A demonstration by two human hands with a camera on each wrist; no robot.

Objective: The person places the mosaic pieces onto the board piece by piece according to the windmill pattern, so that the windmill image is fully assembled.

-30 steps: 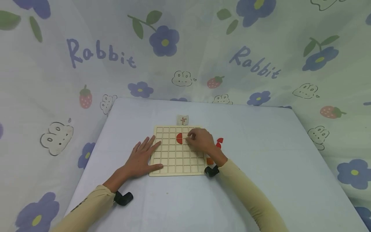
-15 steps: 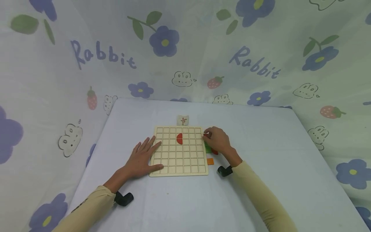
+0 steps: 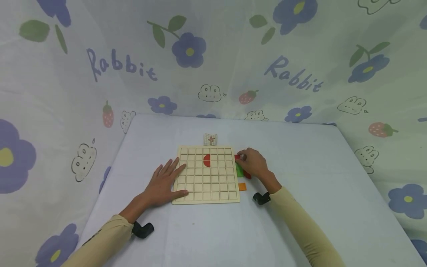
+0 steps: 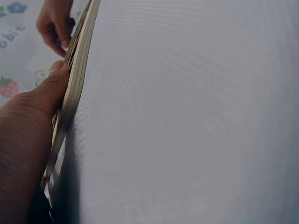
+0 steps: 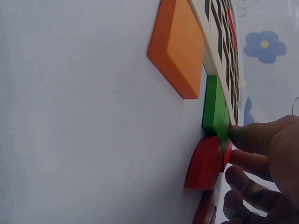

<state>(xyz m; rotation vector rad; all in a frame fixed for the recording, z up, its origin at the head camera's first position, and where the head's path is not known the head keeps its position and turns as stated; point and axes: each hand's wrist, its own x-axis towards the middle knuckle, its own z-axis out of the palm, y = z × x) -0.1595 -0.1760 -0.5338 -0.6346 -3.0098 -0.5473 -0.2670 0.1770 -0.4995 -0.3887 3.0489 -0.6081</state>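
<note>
A pale wooden grid board lies on the table, with two red quarter-circle pieces forming a half disc in its upper middle. My left hand rests with spread fingers on the board's left edge; its thumb lies along the near edge in the left wrist view. Off the right edge, my right hand pinches a small red block between thumb and index finger, partly hidden by the fingers. Beside it are green blocks and a red quarter-circle block.
An orange square block lies by the board's lower right edge. Behind the board is a small pattern card with a red figure. Another red piece is partly seen under the right hand. A printed cloth backdrop surrounds the table.
My right hand has moved right from the board's upper middle to the pieces beside the right edge, uncovering the grid. My left hand has stayed in place.
</note>
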